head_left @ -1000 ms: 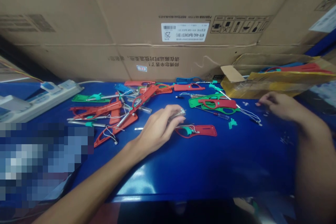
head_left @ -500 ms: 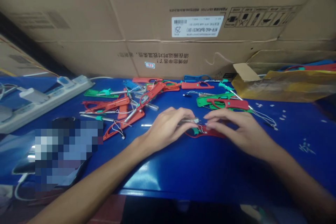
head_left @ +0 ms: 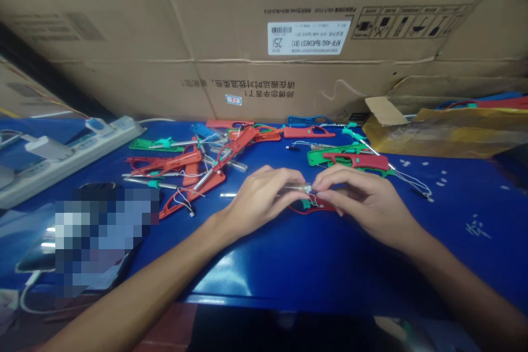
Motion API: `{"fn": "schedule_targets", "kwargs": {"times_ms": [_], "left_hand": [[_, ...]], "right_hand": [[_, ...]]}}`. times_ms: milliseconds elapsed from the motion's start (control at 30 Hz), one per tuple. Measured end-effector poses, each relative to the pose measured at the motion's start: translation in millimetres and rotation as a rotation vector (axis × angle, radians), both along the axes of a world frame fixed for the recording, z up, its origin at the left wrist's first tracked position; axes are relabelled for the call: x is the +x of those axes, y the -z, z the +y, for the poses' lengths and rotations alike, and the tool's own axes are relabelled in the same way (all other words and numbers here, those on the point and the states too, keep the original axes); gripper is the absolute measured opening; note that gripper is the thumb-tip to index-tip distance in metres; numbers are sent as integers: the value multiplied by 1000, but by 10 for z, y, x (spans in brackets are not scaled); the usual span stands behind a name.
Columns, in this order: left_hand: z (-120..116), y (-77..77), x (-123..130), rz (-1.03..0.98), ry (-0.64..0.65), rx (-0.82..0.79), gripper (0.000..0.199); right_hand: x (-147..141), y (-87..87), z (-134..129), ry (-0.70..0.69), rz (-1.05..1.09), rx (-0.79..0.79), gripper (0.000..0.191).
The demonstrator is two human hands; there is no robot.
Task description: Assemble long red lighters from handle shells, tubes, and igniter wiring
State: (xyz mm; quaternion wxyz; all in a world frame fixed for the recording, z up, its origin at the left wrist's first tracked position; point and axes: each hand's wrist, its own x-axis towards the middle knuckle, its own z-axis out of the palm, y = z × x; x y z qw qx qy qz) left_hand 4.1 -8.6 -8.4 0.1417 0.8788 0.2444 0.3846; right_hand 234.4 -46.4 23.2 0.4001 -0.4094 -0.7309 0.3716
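Observation:
My left hand (head_left: pixel 262 193) is closed around a small clear tube (head_left: pixel 297 186), which looks like a lighter's fuel tank. Its whitish end (head_left: pixel 307 188) pokes out between thumb and forefinger towards the right. Facing it, my right hand (head_left: pixel 367 198) pinches at that end; whatever lies between its fingertips is hidden. Beneath both hands is a red lighter shell half (head_left: pixel 317 207) with a green part (head_left: pixel 306 204) and thin white wires, partly covered by the fingers. A metal rod (head_left: pixel 227 195) sticks out to the left, under my left hand.
Red, green and blue lighter shells (head_left: pixel 181 164) with rods and wires lie in a pile at the left. More shells (head_left: pixel 355 161) are behind my right hand. A power strip (head_left: pixel 82 162), a phone (head_left: pixel 39 245), a carton (head_left: pixel 449 132) and small white bits (head_left: pixel 441 182) surround the work area.
My right hand has moved left, so its fingertips now meet the tube's whitish end. The left hand keeps its hold, and the view has shifted slightly.

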Motion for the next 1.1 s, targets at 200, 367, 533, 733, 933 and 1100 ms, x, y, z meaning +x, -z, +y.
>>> {"fn": "schedule_targets", "kwargs": {"times_ms": [200,367,533,733,933,1100], "left_hand": [[12,-14,-12,7,8,4,19],[19,-12,-17,4,18,17,18],[19,-13,-15,15,14,35,18],[10,-18,-20,17,-13,35,20],[10,-31,-23,49,-16,40,15],[12,-50,-24,-64,40,39,10]], "right_hand": [[-35,55,-10,60,95,-112,16],[-24,53,10,24,-14,66,6],[-24,79,15,32,-7,94,3],[-30,85,-3,31,12,73,3],[-28,50,-2,-3,-28,80,7],[-32,36,-2,0,-47,85,9]]}}
